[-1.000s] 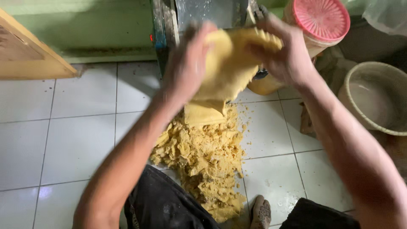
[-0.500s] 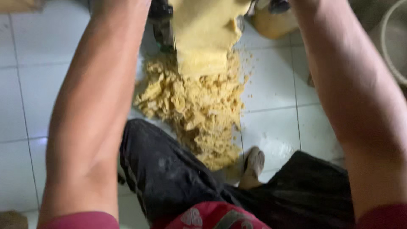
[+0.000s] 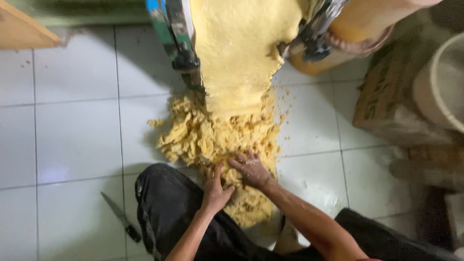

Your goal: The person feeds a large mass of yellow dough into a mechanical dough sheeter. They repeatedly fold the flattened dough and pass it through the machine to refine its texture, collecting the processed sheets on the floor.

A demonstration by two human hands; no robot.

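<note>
Both hands, left hand (image 3: pixel 215 191) and right hand (image 3: pixel 250 169) with fingers spread, press into the crumbled yellow dough pile (image 3: pixel 217 140) on the tiled floor (image 3: pixel 72 145), best gathered inward from the edges below the dough sheet (image 3: pixel 241 53).

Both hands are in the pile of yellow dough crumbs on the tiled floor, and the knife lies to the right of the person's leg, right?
Not quite: the head view shows the knife lying left of the leg. Both the left hand and right hand are in the dough crumbs.
</note>
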